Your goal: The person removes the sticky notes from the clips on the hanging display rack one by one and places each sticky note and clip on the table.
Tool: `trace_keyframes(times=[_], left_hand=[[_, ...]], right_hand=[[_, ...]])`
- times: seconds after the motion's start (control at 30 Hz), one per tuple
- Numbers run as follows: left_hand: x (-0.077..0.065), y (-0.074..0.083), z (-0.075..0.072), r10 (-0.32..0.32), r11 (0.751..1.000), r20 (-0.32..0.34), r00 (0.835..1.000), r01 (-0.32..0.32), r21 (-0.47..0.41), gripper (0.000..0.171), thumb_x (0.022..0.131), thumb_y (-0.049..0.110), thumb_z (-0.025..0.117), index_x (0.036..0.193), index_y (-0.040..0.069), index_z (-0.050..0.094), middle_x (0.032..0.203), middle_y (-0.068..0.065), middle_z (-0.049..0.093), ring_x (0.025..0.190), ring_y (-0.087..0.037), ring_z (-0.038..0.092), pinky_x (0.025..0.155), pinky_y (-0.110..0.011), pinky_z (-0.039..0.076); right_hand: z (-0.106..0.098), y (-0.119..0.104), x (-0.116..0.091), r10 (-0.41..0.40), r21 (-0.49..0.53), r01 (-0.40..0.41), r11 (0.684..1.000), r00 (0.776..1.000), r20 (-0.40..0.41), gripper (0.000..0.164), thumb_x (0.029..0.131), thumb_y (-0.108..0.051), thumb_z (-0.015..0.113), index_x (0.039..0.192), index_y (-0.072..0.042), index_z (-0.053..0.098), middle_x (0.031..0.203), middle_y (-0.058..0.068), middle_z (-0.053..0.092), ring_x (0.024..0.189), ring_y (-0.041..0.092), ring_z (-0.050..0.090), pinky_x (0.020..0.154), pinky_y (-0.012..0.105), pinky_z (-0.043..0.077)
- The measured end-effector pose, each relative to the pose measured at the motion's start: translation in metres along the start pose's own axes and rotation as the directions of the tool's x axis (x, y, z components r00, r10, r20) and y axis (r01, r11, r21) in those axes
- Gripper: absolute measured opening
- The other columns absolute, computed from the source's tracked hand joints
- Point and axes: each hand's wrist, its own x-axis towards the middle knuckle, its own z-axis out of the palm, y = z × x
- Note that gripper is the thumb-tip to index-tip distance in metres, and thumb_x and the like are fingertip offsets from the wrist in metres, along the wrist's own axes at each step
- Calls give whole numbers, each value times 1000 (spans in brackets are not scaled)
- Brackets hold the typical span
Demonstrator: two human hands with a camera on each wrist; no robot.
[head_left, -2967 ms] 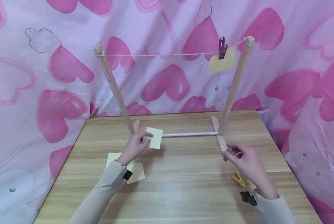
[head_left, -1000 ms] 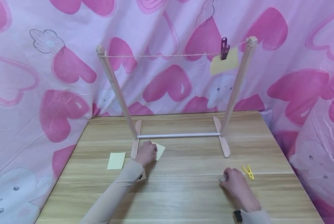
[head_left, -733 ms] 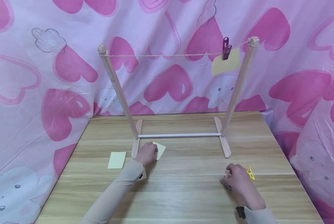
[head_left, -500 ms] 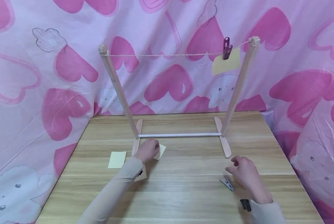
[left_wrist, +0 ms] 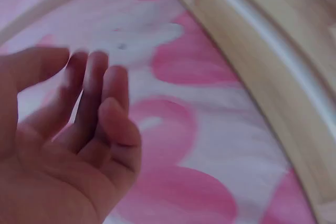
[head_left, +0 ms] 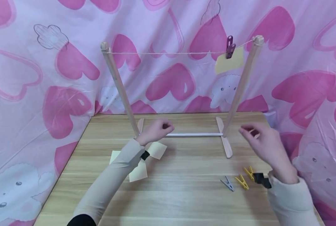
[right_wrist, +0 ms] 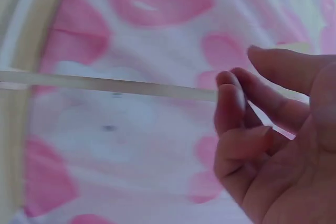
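Note:
In the head view my left hand [head_left: 155, 131] is raised near the foot of the stand's left post [head_left: 118, 84], its fingers bent and holding nothing. Below it lie three pale yellow paper notes: one [head_left: 157, 150] nearest, another [head_left: 138, 171] in front, the third [head_left: 115, 154] partly behind the sleeve. My right hand [head_left: 265, 142] is up right of the right post [head_left: 241, 84]; the right wrist view shows its loosely curved fingers [right_wrist: 231, 103] empty. Beneath it are a grey-blue clothespin [head_left: 228, 184] and two yellow clothespins, one [head_left: 242, 182] left of the other [head_left: 249, 173].
Between the two posts runs a string [head_left: 168, 53]. A dark maroon clip [head_left: 230, 47] hangs a yellow note [head_left: 223, 64] near its right end. A white bar [head_left: 194, 135] joins the wooden feet low down. A pink heart-patterned cloth [head_left: 170, 81] surrounds the wooden table [head_left: 179, 194].
The right hand has set down the grey-blue clothespin and lifted away. The left hand has released a paper note on the table and risen. Both yellow clothespins now show.

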Motion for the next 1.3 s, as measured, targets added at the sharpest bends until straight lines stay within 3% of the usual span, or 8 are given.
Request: trace_keyframes(times=[0.1, 0.37, 0.47, 0.57, 0.73, 0.93, 1.13, 1.3], left_hand=[[10, 20, -8, 43, 993, -70, 997, -50, -104, 17, 93, 14, 59, 101, 3, 69, 90, -8, 68, 81, -14, 60, 76, -25, 50], [38, 72, -13, -39, 924, -187, 982, -36, -382, 25, 95, 20, 60, 116, 6, 63, 101, -8, 67, 87, -17, 60, 73, -23, 49], [49, 90, -12, -22, 906, -237, 971, -81, -416, 26, 95, 17, 60, 117, 5, 62, 110, -8, 65, 93, -16, 59, 80, -22, 48], [59, 103, -11, -3, 901, -287, 958, -122, -416, 26, 95, 15, 61, 118, 4, 62, 113, -9, 65, 97, -15, 58, 85, -21, 47], [71, 121, -11, -37, 869, -327, 944, -131, -478, 26, 95, 14, 60, 120, 7, 61, 111, -7, 66, 94, -15, 62, 85, -21, 51], [84, 134, -11, -154, 739, -256, 954, -61, -671, 28, 96, 20, 60, 124, 14, 60, 115, -2, 66, 89, -19, 68, 76, -26, 55], [98, 140, -9, -189, 543, -176, 966, -47, -839, 34, 96, 18, 60, 130, 15, 58, 117, 2, 66, 87, -17, 66, 71, -25, 51], [106, 146, -4, -176, 470, -138, 975, -40, -882, 41, 96, 15, 59, 136, 14, 52, 124, 2, 64, 87, -16, 64, 69, -23, 48]], right_hand=[[-23, -19, 20, -29, 8, 29, 1000, 997, -78, 20, 90, -14, 67, 106, -3, 69, 90, 5, 68, 71, -15, 47, 61, 5, 40], [-73, -61, 67, -70, 59, 88, 994, 962, -266, 26, 89, -13, 68, 112, -3, 69, 86, -38, 53, 70, -16, 51, 62, 1, 39], [-83, -73, 84, -59, 69, 78, 995, 969, -242, 30, 89, -17, 67, 118, -6, 67, 91, -34, 55, 71, -16, 52, 64, 1, 40], [-88, -84, 101, -60, 62, 72, 995, 983, -176, 35, 91, -19, 65, 125, -8, 62, 109, -13, 65, 76, -14, 53, 68, 1, 40], [-93, -100, 127, -48, 21, 49, 999, 997, -58, 45, 93, -24, 62, 136, -14, 53, 137, 10, 55, 84, -9, 50, 68, 5, 39], [-90, -113, 148, -67, -18, 68, 998, 996, 54, 54, 95, -24, 57, 146, -16, 40, 139, 11, 50, 90, 4, 50, 69, 10, 39], [-88, -119, 163, -36, -49, 43, 998, 989, 140, 61, 96, -30, 55, 151, -19, 30, 153, 2, 38, 114, 25, 58, 75, 16, 40], [-84, -121, 169, -28, -37, 36, 999, 983, 180, 61, 97, -31, 52, 152, -19, 27, 155, 1, 36, 108, 17, 62, 81, 27, 45]])
